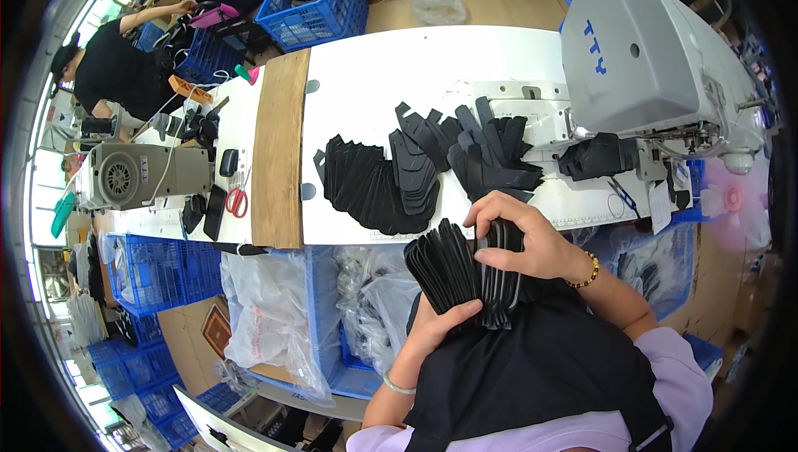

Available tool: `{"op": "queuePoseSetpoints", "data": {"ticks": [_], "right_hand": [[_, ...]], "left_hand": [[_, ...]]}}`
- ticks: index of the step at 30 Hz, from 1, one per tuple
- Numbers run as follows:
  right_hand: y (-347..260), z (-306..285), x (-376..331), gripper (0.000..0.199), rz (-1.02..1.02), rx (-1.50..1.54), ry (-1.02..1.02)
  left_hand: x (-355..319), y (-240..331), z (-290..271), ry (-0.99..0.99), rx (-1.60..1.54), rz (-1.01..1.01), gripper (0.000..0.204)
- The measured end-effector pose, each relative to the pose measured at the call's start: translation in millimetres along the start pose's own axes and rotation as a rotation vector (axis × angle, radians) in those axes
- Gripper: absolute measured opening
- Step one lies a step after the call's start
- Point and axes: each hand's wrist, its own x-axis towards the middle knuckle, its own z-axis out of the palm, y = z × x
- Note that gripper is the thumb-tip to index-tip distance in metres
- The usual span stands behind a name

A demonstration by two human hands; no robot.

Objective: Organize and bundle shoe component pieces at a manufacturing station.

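Note:
Between my two hands, in front of the white table's near edge, is a thick stack of flat black pieces, split into two fanned bunches. My left hand grips the stack from below, its thumb pressed across the lower part. From above, my right hand closes over the other bunch, thumb and fingers around its top. Beyond my hands lies a fanned row of similar black pieces. A looser heap of black pieces spreads beside that row, toward the sewing machine.
A grey sewing machine stands at the right, with more black pieces by it. At the left are a wooden board, red scissors and another machine. A co-worker works at the far left. Blue crates stand around.

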Motion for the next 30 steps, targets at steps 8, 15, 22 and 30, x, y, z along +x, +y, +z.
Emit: {"op": "queuePoseSetpoints", "data": {"ticks": [8,15,22,30], "right_hand": [[-2.7,2.0,1.6,0.021,0.08,0.017,0.029],[-4.3,2.1,1.1,0.019,0.071,0.05,0.033],[-3.3,-0.3,-0.5,0.017,0.079,0.04,0.024],[-8.2,-2.2,4.1,0.044,-0.004,-0.052,0.003]], "left_hand": [[5.4,4.3,0.2,-0.043,0.117,0.06,0.055],[6.2,5.1,-0.3,-0.058,0.132,0.083,0.054],[7.9,3.8,0.5,-0.066,0.118,0.084,0.053],[5.4,5.6,1.8,-0.058,0.13,0.067,0.051]]}}
